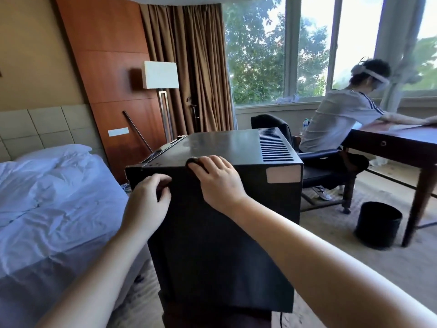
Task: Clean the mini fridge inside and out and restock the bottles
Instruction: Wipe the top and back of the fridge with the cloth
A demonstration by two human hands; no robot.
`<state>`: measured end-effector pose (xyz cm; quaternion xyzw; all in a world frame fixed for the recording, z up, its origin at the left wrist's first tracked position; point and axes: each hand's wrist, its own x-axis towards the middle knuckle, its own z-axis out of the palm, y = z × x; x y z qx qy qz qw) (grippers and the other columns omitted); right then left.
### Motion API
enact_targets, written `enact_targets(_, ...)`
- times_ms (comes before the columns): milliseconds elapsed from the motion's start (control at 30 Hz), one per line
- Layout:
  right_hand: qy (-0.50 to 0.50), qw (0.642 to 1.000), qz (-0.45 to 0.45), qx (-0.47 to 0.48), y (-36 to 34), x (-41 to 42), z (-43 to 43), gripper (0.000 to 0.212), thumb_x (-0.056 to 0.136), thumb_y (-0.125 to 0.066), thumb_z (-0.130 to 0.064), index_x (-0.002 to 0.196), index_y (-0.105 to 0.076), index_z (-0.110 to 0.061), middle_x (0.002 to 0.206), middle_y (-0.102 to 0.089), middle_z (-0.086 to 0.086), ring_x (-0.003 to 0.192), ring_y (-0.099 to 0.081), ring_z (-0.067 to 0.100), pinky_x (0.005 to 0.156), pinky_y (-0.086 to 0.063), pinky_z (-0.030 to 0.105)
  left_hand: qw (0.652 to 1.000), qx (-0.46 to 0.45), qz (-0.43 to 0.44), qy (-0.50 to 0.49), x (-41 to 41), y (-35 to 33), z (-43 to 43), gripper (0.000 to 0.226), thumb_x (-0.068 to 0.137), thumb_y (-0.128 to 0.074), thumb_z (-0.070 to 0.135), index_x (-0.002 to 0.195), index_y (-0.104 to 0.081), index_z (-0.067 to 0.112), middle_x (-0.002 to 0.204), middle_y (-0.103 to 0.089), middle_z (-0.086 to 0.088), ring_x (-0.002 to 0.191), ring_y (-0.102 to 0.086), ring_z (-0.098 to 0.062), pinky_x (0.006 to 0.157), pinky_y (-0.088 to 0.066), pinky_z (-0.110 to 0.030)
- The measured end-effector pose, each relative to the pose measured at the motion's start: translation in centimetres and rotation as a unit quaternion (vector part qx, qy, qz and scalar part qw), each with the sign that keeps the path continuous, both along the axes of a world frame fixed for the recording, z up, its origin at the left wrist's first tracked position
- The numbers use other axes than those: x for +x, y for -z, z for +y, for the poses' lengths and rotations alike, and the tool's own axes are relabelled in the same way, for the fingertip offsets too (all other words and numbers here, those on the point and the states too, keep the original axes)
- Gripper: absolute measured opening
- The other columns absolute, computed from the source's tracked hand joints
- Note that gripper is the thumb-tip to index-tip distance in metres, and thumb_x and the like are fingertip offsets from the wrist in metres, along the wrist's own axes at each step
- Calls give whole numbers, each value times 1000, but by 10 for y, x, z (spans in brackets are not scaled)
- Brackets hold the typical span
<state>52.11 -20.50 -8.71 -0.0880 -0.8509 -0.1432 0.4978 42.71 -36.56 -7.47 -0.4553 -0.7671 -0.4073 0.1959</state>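
One mini fridge [224, 245]. Right hand [218, 179] fingers [214, 159] grip one dark lump [194, 161]. Left hand [147, 200] fingers [160, 179] curl, hold unclear. One bed [47, 197] lies left of them.

Bed [59, 197] close left of mini fridge [208, 252] — open carpet [328, 223] right

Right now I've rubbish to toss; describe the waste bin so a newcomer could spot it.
Find the dark wooden desk by the window on the right. On the carpet beside its near leg stands the waste bin. It's the only small round black tub with an open top; the black mini fridge is a big box.
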Motion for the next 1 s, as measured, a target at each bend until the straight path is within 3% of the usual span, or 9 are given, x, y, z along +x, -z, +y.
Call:
enact_targets(133, 50, 995, 68, 46, 6, 84, 42, 34, 88, -54, -9, 120, -66, -11, 112, -65, 5, 102, -60, 24, 96, -43, 32, 997, 22, 56, 42, 36, 0, 46, 28, 85, -60, 3, 112, -63, 7, 113, -63, -7, 109, -56, -26, 93, -41, -29)
enact_targets(233, 77, 991, 104, 31, 8, 124, 58, 32, 87, -56, -8, 116, -68, -12, 111, -66, 4, 102, -60, 25, 93, -47, 34, 993, 18, 78, 90, 72, -1, 78, 38, 85, -59, 4, 123, -58, 6, 129, -55, -8, 123, -49, -25, 104, -36, -30)
enact_targets(333, 84, 985, 146, -26, 15, 141, 63, 31, 85, -56, -7, 113, -68, -11, 112, -65, 6, 108, -57, 27, 97, -46, 37, 988, -14, 83, 130, 105, -3, 100, 50, 89, -56, 9, 138, -47, 8, 145, -43, -6, 137, -36, -21, 113, -26, -30)
enact_targets(433, 62, 979, 159, -115, 21, 148, 58, 34, 85, -57, -2, 116, -67, -12, 119, -63, 4, 117, -52, 25, 102, -41, 30, 982, -83, 133, 102, 116, 4, 108, 59, 89, -54, 12, 145, -35, 15, 151, -35, -1, 142, -25, -16, 117, -16, -33)
enact_targets(600, 33, 959, 139, -245, 12, 167, 41, 34, 88, -58, -5, 115, -70, -21, 125, -62, -8, 122, -53, 14, 102, -42, 27, 981, -102, 149, 65, 117, -3, 110, 55, 87, -55, 17, 140, -41, 17, 143, -44, -1, 135, -35, -19, 116, -19, -39)
enact_targets(700, 40, 945, 127, -300, 16, 197, 32, 35, 89, -58, -5, 117, -69, -23, 124, -63, -12, 114, -57, 9, 98, -45, 25, 981, -88, 159, 63, 117, 1, 113, 55, 84, -55, 15, 138, -43, 15, 138, -47, -3, 132, -38, -22, 113, -26, -40)
enact_targets(800, 67, 918, 103, -376, 39, 230, 32, 39, 88, -60, -6, 120, -66, -27, 116, -66, -8, 100, -64, 15, 90, -52, 33, 978, -75, 187, 54, 112, 9, 114, 56, 81, -58, 12, 136, -45, 13, 135, -49, -7, 129, -41, -25, 109, -31, -43)
enact_targets(933, 63, 860, 125, -491, 71, 259, 35, 40, 90, -57, -7, 116, -64, -38, 78, -70, -2, 48, -65, 21, 50, -56, 38, 975, -63, 211, 37, 114, 14, 116, 59, 79, -60, 11, 136, -46, 9, 135, -49, -11, 128, -43, -29, 108, -33, -43)
enact_targets(1000, 53, 851, 132, -505, 82, 263, 36, 39, 91, -57, -6, 115, -65, -36, 73, -68, -4, 42, -62, 20, 43, -53, 32, 975, -64, 212, 27, 119, 19, 116, 63, 79, -62, 12, 139, -42, 7, 142, -45, -13, 134, -38, -29, 110, -31, -44)
